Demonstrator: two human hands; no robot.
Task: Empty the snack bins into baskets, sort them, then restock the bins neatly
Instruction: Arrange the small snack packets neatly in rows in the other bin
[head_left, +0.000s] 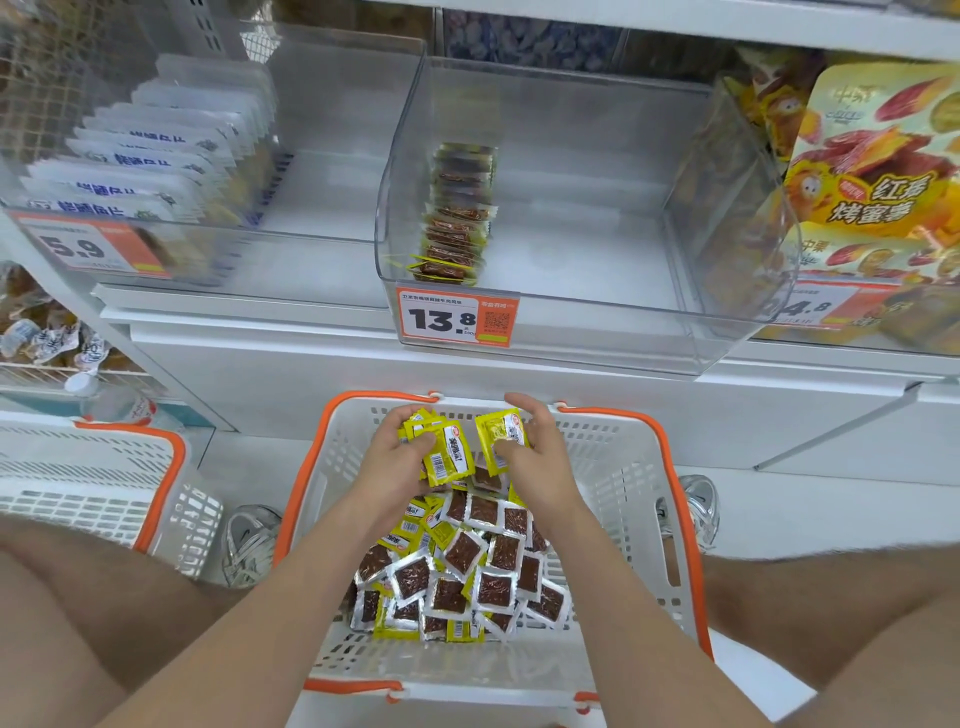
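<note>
1 head cam, looks fwd + down, close over basket (623, 467), shelf bins (571, 322) just ahead.

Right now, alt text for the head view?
The left hand grips a small stack of yellow snack packets and the right hand pinches another packet, over a white, orange-rimmed basket holding a loose pile of them. Above, a clear shelf bin holds a single neat row.

Bare arms (291, 597) & legs (78, 623), silver-white lace-up sneakers (250, 543).
</note>
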